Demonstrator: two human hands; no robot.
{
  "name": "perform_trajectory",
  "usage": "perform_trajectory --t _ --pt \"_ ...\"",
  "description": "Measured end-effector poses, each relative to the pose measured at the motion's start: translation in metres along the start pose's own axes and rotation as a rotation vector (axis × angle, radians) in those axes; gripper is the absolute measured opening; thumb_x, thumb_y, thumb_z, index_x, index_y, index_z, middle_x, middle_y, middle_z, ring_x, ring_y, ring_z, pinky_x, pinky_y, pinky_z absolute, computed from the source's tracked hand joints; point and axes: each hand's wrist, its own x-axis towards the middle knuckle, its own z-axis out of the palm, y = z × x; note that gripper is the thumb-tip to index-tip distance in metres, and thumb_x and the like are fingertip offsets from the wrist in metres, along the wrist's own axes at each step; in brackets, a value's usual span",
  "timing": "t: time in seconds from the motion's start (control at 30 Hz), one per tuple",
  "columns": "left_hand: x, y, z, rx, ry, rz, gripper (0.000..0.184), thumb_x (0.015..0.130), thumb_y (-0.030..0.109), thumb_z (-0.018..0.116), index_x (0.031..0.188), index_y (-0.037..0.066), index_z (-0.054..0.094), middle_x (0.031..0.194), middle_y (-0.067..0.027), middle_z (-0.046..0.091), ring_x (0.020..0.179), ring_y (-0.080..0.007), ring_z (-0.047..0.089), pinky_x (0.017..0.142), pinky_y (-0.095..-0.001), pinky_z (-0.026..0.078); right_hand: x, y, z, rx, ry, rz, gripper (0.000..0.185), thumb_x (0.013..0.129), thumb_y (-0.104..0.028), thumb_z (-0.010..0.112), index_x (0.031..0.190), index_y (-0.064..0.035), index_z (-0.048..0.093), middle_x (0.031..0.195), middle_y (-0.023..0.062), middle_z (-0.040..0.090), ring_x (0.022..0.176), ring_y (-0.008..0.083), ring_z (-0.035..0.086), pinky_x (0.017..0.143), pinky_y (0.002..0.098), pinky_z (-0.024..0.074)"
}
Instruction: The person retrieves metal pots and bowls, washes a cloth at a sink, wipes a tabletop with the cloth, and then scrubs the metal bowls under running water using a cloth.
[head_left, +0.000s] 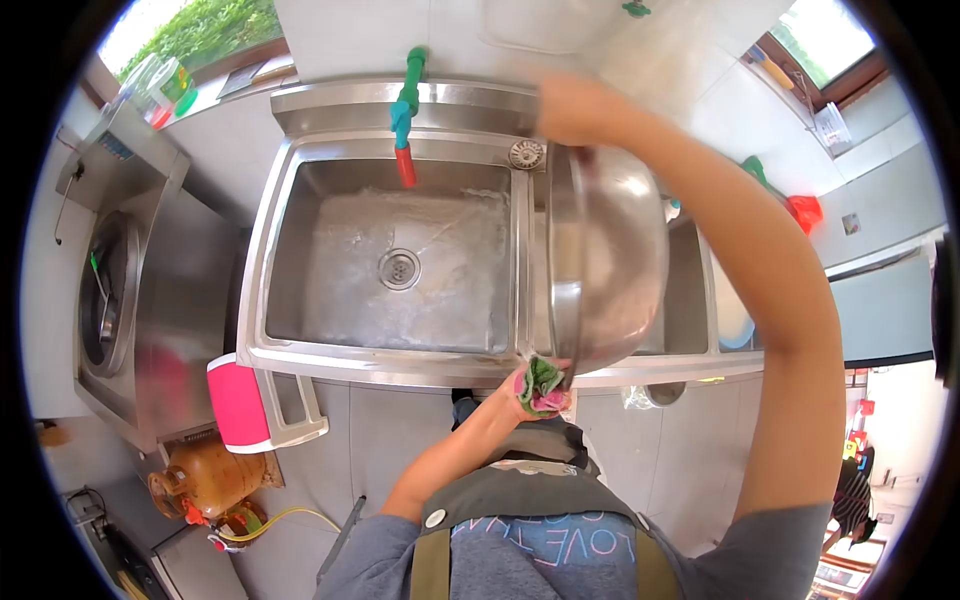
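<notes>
A large metal basin (625, 255) is tilted on its side over the divider and the right part of the steel sink (380, 357). My right hand (570, 112) is at the basin's far rim, with its fingers blurred and partly hidden. At the near rim, my left hand (530, 392) is closed on a green and pink cloth (543, 386), which touches the basin's edge. The left sink bowl (340, 240) shows a wet bottom with a round drain (399, 269).
A green tap with a red nozzle (404, 165) hangs over the left bowl. A strainer (526, 154) lies on the sink's back ledge. On the left stand a pink and white stool (240, 405), an orange gas cylinder (215, 475) and a steel cooker (185, 300).
</notes>
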Motion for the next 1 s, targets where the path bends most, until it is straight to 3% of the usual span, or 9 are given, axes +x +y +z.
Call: perform_trajectory --t 0.07,0.13,0.2,0.37,0.47,0.53,0.67,0.87,1.0 --pt "0.0 -0.002 -0.004 0.157 0.059 0.069 0.011 0.079 0.016 0.06 0.074 0.007 0.056 0.062 -0.0055 0.054 0.052 -0.0222 0.056 0.046 -0.0373 0.046 -0.04 0.057 -0.002 0.089 0.081 0.06 0.034 0.071 -0.014 0.05 0.099 0.0035 0.055 0.081 0.0225 0.059 0.072 0.0364 0.058 0.067 0.0379 0.0465" --pt "-0.004 0.0 -0.005 0.166 0.139 0.138 0.009 0.078 0.014 0.06 0.075 0.006 0.056 0.062 -0.0056 0.054 0.053 -0.0229 0.057 0.046 -0.0365 0.047 -0.107 0.083 -0.013 0.264 0.144 0.222 0.039 0.073 -0.017 0.051 0.107 0.0017 0.053 0.091 0.0171 0.058 0.085 0.0227 0.056 0.074 0.0314 0.0438" --pt "-0.015 -0.003 0.019 0.286 0.271 0.258 0.006 0.076 0.008 0.061 0.078 0.004 0.057 0.062 -0.0052 0.055 0.05 -0.0207 0.056 0.046 -0.0339 0.048 -0.16 0.122 -0.001 0.466 0.177 0.317 0.04 0.073 -0.015 0.052 0.109 0.002 0.053 0.091 0.013 0.06 0.086 0.0189 0.056 0.076 0.0288 0.043" --pt "-0.01 -0.009 0.05 0.731 0.276 0.511 0.008 0.073 0.003 0.061 0.077 0.0 0.055 0.064 -0.0048 0.056 0.05 -0.0141 0.055 0.045 -0.0265 0.045 -0.273 0.181 0.063 1.123 0.408 0.65 0.039 0.073 -0.005 0.055 0.112 -0.0026 0.051 0.092 0.0044 0.059 0.077 0.0096 0.056 0.062 0.0207 0.0439" --pt "0.009 -0.01 0.048 0.923 0.241 0.489 0.011 0.072 0.002 0.063 0.08 0.0 0.055 0.066 -0.0049 0.056 0.053 -0.012 0.055 0.047 -0.0251 0.044 -0.331 0.188 0.092 1.176 0.359 0.862 0.036 0.074 -0.011 0.059 0.109 -0.0042 0.052 0.089 0.0041 0.059 0.064 0.0081 0.055 0.044 0.0189 0.0396" --pt "0.016 -0.018 0.057 1.02 0.275 0.487 0.013 0.072 0.002 0.063 0.082 -0.001 0.055 0.068 -0.0049 0.057 0.056 -0.0115 0.055 0.05 -0.0245 0.045 -0.367 0.205 0.127 1.117 0.161 0.998 0.038 0.075 -0.019 0.061 0.108 -0.0035 0.051 0.082 0.0064 0.06 0.053 0.0109 0.054 0.038 0.0239 0.0421" --pt "0.032 -0.043 0.083 1.224 0.315 0.469 0.018 0.072 0.002 0.064 0.087 -0.001 0.055 0.07 -0.0053 0.058 0.06 -0.0113 0.056 0.053 -0.0238 0.046 -0.425 0.201 0.183 1.681 0.141 1.167 0.028 0.076 -0.017 0.059 0.098 -0.001 0.052 0.073 0.0056 0.057 0.046 0.0132 0.052 0.035 0.0247 0.0422" --pt "0.096 -0.079 0.095 1.361 0.351 0.4 0.017 0.076 0.008 0.062 0.086 0.0 0.052 0.077 -0.0077 0.058 0.063 -0.0146 0.058 0.056 -0.0265 0.048 -0.507 0.215 0.246 1.96 0.387 1.215 0.013 0.074 -0.007 0.055 0.084 0.0015 0.053 0.061 0.0076 0.052 0.041 0.0166 0.05 0.032 0.0266 0.0397" --pt "0.153 -0.11 0.086 1.059 0.247 0.275 0.018 0.085 0.019 0.051 0.086 0.0 0.052 0.084 -0.0121 0.059 0.065 -0.0202 0.059 0.057 -0.0289 0.049 -0.56 0.226 0.274 2.138 0.668 1.376 0.008 0.074 -0.003 0.052 0.066 -0.0029 0.051 0.053 0.0049 0.048 0.036 0.014 0.043 0.027 0.0226 0.0318"
